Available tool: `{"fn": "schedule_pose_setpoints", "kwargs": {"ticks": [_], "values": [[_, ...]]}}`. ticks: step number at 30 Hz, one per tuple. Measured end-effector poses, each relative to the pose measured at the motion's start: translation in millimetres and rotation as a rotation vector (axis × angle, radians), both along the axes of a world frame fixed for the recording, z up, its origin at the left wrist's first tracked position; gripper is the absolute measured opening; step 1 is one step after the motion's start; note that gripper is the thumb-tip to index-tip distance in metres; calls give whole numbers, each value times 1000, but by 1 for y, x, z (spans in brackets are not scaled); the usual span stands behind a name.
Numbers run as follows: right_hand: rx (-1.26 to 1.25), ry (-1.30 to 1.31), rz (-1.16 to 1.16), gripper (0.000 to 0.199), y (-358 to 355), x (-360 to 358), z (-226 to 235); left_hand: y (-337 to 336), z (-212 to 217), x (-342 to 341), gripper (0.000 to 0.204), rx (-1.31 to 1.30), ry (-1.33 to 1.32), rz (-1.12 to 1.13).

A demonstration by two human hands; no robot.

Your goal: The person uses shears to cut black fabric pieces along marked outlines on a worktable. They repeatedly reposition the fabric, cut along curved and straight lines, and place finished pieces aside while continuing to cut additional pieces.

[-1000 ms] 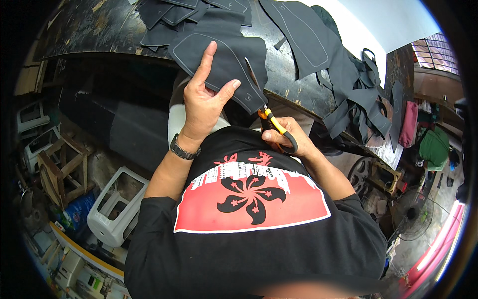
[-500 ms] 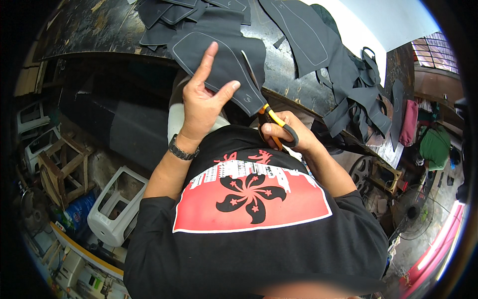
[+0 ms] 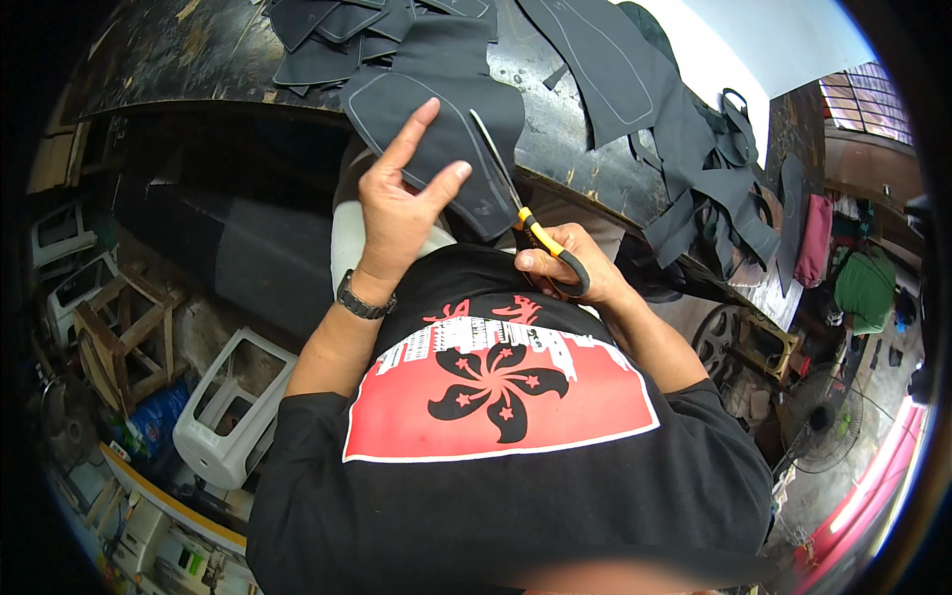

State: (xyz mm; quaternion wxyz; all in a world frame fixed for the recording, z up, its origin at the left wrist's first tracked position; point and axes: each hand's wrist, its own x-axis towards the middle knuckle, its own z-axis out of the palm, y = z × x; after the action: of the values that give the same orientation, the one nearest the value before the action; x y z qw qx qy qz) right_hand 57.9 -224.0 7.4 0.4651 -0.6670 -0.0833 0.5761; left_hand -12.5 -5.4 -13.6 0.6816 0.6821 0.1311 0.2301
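Scissors (image 3: 541,235) now reach farther left, apparently advancing along the pale outline (image 3: 397,75); right hand (image 3: 598,266) closed round their handles, left hand (image 3: 402,203), thumb and forefinger spread, holding the black sheet (image 3: 451,134).

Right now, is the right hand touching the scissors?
Touching. The head view shows it plainly: the right hand is closed around the handle end of the yellow-and-black scissors.

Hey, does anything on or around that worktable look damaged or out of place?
Yes: the black table has pale, worn-looking patches at upper left. Toward its right, dark strips lie in a tangle, unlike the flat outlined piece beside them.
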Motion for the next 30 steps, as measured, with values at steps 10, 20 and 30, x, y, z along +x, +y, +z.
{"fn": "schedule_pose_setpoints", "kwargs": {"ticks": [10, 20, 30], "values": [[160, 60, -21, 50, 21, 1, 6, 10, -4, 0, 63, 40, 15, 12], [71, 76, -66, 42, 23, -5, -1, 13, -4, -3, 65, -27, 39, -14], [50, 82, -28, 41, 27, 2, 3, 18, 2, -6, 69, -83, 64, -83]]}}
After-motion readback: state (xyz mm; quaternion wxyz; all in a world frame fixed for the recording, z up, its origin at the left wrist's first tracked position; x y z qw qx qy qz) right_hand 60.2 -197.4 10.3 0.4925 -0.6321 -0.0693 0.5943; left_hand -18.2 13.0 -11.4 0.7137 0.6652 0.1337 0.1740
